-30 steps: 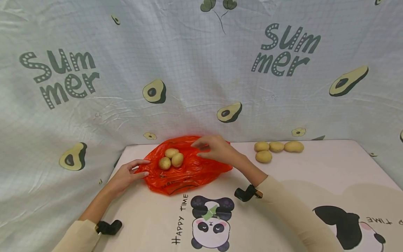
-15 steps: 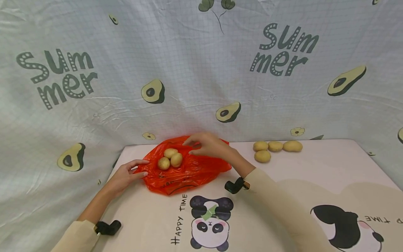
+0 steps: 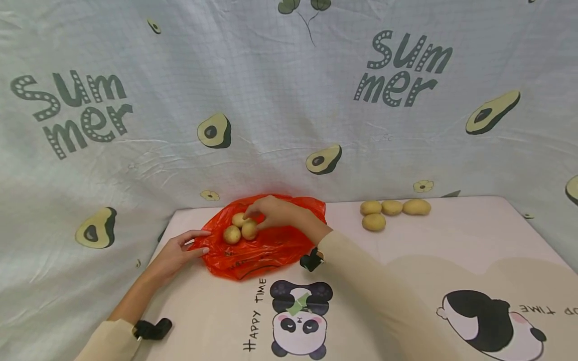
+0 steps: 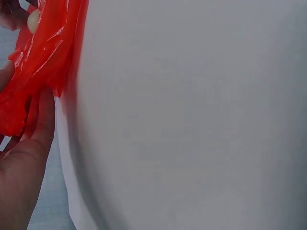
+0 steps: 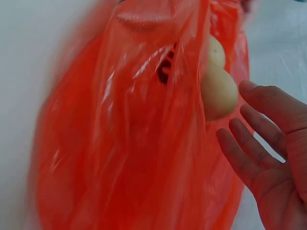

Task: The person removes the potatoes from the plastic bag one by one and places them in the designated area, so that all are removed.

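A red plastic bag (image 3: 275, 245) lies spread on the table, with three potatoes (image 3: 232, 234) clustered in its left part. My left hand (image 3: 173, 255) holds the bag's left edge, and red plastic bunches between thumb and fingers in the left wrist view. My right hand (image 3: 277, 213) reaches over the bag from the right. Its thumb and fingers are spread apart beside the nearest potato (image 5: 218, 93) in the right wrist view, with nothing gripped. Part of the potatoes is hidden by that hand in the head view and by red plastic in the right wrist view.
Several more potatoes (image 3: 374, 222) sit together at the table's back edge, right of the bag. The pale tablecloth (image 3: 217, 321) carries printed pandas. A fabric curtain (image 3: 271, 100) with avocado prints hangs directly behind the table.
My right hand has moved left over the bag to the potatoes. My left hand keeps its place at the bag's left edge. The view has shifted slightly.
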`<act>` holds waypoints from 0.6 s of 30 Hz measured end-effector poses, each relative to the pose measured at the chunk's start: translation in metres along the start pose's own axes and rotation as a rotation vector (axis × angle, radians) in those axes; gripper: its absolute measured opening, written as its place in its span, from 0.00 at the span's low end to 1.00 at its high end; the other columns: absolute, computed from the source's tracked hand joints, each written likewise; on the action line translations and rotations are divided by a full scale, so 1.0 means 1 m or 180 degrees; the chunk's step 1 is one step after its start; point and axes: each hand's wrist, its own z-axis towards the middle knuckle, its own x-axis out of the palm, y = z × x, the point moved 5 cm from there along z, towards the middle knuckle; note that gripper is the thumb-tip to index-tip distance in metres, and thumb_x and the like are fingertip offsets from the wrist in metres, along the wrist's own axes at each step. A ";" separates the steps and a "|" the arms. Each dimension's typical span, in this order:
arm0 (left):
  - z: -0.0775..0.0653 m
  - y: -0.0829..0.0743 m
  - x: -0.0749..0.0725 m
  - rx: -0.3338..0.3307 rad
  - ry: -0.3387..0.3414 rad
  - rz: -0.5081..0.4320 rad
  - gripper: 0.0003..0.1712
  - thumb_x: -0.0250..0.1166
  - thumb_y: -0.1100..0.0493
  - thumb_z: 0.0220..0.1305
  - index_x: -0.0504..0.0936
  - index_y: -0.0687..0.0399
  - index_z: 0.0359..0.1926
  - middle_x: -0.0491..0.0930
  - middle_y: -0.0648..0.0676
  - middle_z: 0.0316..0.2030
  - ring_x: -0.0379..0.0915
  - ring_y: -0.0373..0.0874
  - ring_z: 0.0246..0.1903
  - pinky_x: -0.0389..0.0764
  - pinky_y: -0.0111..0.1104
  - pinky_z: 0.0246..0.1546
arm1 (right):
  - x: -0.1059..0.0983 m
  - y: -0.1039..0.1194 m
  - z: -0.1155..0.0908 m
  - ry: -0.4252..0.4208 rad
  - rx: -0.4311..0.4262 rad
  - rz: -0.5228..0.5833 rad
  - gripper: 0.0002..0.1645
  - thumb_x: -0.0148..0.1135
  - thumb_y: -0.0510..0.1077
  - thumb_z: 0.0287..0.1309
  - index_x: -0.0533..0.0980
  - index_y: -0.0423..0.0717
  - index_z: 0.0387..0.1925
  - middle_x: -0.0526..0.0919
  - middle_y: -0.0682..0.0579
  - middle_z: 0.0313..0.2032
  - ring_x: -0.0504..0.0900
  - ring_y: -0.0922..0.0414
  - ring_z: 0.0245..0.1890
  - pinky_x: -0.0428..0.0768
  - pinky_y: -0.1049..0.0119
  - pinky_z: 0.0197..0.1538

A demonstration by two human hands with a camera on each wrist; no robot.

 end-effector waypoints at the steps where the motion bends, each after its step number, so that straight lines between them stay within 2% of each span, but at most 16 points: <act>1: -0.001 0.000 0.000 -0.0014 -0.0003 0.0015 0.32 0.70 0.58 0.66 0.73 0.66 0.66 0.67 0.67 0.66 0.78 0.32 0.47 0.82 0.27 0.47 | 0.002 0.002 0.004 0.0061 0.0004 -0.0021 0.22 0.71 0.41 0.63 0.81 0.47 0.58 0.84 0.53 0.55 0.80 0.56 0.56 0.75 0.68 0.62; 7: -0.001 -0.001 -0.001 -0.0003 0.0010 0.0015 0.32 0.71 0.57 0.66 0.73 0.66 0.66 0.68 0.65 0.66 0.78 0.32 0.47 0.82 0.26 0.47 | 0.012 0.004 0.019 0.0319 0.0105 -0.0299 0.20 0.72 0.42 0.61 0.83 0.51 0.56 0.77 0.53 0.49 0.74 0.58 0.49 0.74 0.72 0.54; 11: 0.000 0.001 0.000 0.0087 0.0029 -0.0111 0.31 0.71 0.61 0.65 0.73 0.68 0.65 0.74 0.54 0.60 0.78 0.32 0.46 0.82 0.26 0.45 | 0.013 0.002 0.028 0.0431 0.0082 -0.0479 0.19 0.73 0.44 0.60 0.85 0.55 0.54 0.78 0.55 0.48 0.74 0.58 0.49 0.73 0.72 0.55; 14: 0.001 0.003 0.000 0.0135 0.0048 -0.0137 0.31 0.71 0.62 0.65 0.73 0.69 0.65 0.76 0.45 0.56 0.79 0.32 0.45 0.82 0.26 0.45 | 0.012 -0.001 0.035 0.0518 0.0120 -0.0434 0.19 0.74 0.45 0.59 0.86 0.56 0.53 0.82 0.58 0.49 0.76 0.60 0.49 0.73 0.72 0.56; 18: 0.001 0.004 0.001 0.0157 0.0059 -0.0116 0.31 0.71 0.61 0.65 0.74 0.68 0.65 0.76 0.44 0.55 0.78 0.32 0.45 0.82 0.26 0.45 | 0.009 -0.001 0.038 0.0610 0.0216 -0.0255 0.17 0.75 0.43 0.58 0.86 0.56 0.51 0.84 0.63 0.47 0.77 0.61 0.48 0.74 0.73 0.56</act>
